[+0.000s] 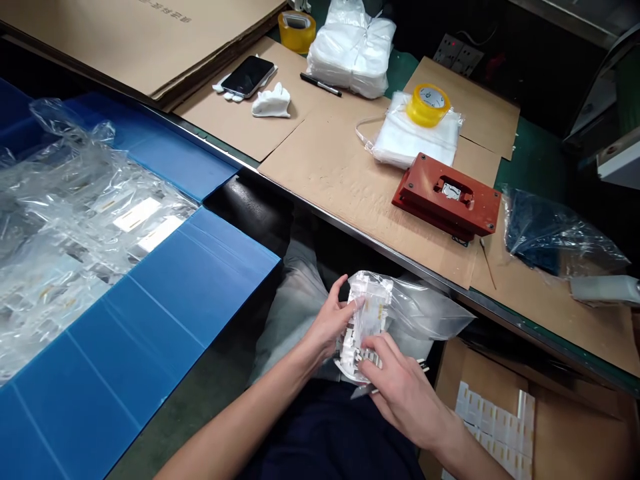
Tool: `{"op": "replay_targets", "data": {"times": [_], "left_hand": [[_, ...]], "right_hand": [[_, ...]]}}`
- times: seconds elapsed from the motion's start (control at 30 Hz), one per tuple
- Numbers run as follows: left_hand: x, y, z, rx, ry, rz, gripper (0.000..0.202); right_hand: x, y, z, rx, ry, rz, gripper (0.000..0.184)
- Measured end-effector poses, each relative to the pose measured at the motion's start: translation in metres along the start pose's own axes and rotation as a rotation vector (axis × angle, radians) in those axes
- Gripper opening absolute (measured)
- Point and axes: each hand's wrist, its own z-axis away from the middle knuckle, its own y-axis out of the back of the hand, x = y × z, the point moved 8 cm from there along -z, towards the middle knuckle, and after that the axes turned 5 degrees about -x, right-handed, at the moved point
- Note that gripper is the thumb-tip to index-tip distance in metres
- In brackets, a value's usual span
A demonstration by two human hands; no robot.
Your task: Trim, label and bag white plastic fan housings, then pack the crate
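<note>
A white moulded plastic part (367, 320) with small gold-coloured strips lies over my lap, partly inside a clear plastic bag (430, 310). My left hand (333, 320) grips its left side, thumb across the top face. The fingers of my right hand (395, 373) are bent and pressed on the part's lower end. Under that hand a thin grey piece (362, 392) pokes out; its kind is hidden. The bag's loose end spreads to the right, toward the table edge.
On the left stands a blue box (215, 267) of bagged white parts. The cardboard-covered table (320, 160) bears a red fixture (450, 197), yellow tape (429, 105), a phone (249, 76) and white bags (353, 50). A carton (560, 427) with white pieces sits at lower right.
</note>
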Motion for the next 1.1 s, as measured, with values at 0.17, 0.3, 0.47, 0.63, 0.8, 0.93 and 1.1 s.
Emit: {"op": "replay_targets", "data": {"times": [0.17, 0.3, 0.47, 0.63, 0.8, 0.93, 1.1], "left_hand": [[0.033, 0.019, -0.005, 0.173, -0.265, -0.493, 0.059], [0.053, 0.031, -0.004, 0.262, -0.368, -0.614, 0.04], [0.06, 0.044, 0.004, 0.287, -0.422, -0.637, 0.04], [0.037, 0.062, 0.0, 0.343, -0.384, -0.679, 0.03], [0.0, 0.054, -0.002, 0.22, -0.282, -0.78, 0.022], [0.004, 0.043, 0.026, 0.181, -0.285, -0.79, 0.016], [0.035, 0.027, 0.055, 0.183, -0.34, -0.703, 0.011]], "right_hand": [[0.004, 0.002, 0.01, 0.074, 0.112, 0.008, 0.028], [0.007, -0.001, 0.014, 0.141, 0.148, -0.087, 0.032], [0.02, 0.001, 0.016, 0.331, 0.11, -0.282, 0.025], [0.036, 0.001, 0.016, 0.438, 0.002, -0.609, 0.009], [0.075, -0.01, 0.019, 0.631, -0.299, -0.972, 0.018], [0.1, -0.035, 0.021, 0.713, -0.507, -1.334, 0.019], [0.099, -0.049, 0.02, 0.733, -0.625, -1.433, 0.027]]}}
